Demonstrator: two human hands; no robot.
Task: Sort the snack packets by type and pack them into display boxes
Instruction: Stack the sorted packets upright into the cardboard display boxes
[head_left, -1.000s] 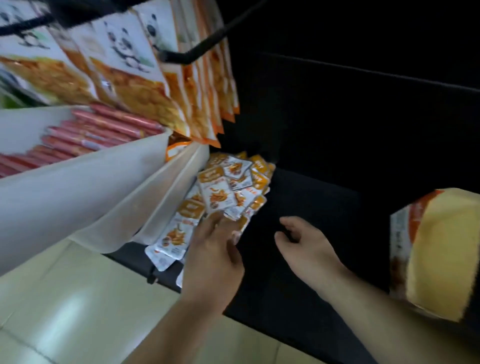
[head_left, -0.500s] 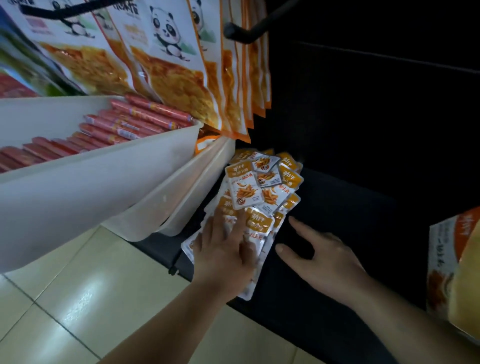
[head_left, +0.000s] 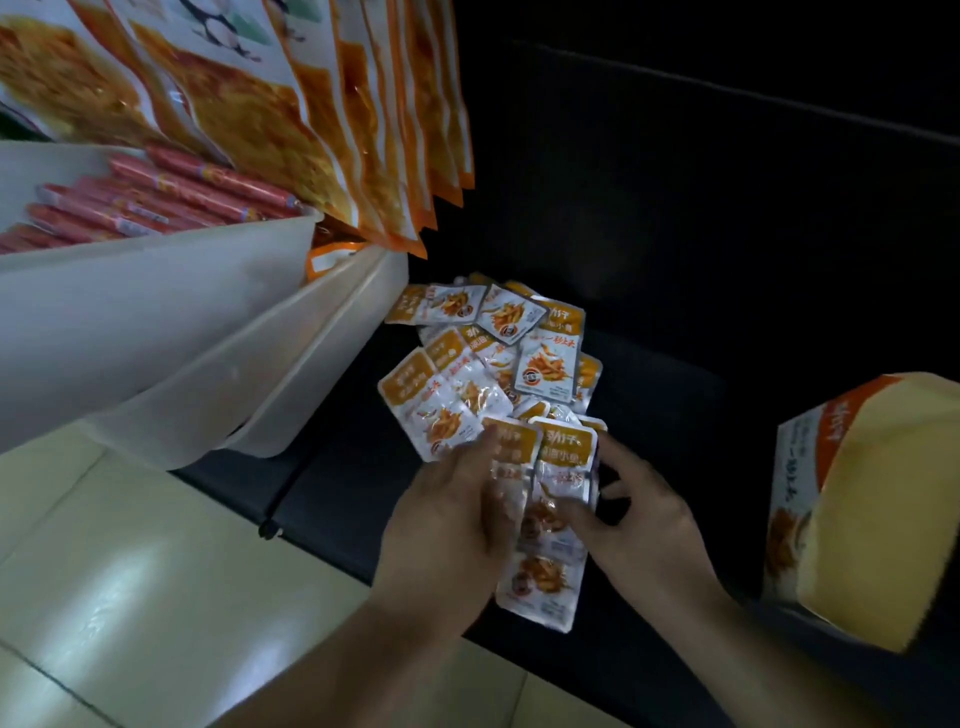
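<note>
Packets: a few small white-and-orange packets are held between both hands, at 6 o'clock from the heap, which lies loose on the dark shelf near the middle of the view.
Left hand: the left hand grasps the packets from the 9 o'clock side, with its fingers curled over the left one.
Right hand: the right hand grasps them from 3 o'clock, with the thumb on the front and the other fingers behind.
Box: the display box stands at 3 o'clock, well apart from the heap.
Handling: I judge the packets to be light, thin and soft, with smooth foil that slides easily, so a stack may fan out or slip. It is better to take it by the long edges, thumb on top and fingers under, and to square it up before packing.
Hidden: the held packets overlap, so their number cannot be counted. The lower part of the heap is covered. The box is cut off at the right edge, and I cannot tell if anything is inside. The print is too blurred to read.
Around: white bins with red sausages are at 9 o'clock, big bags hang at 11 o'clock, and the tiled floor is at 7 o'clock.
</note>
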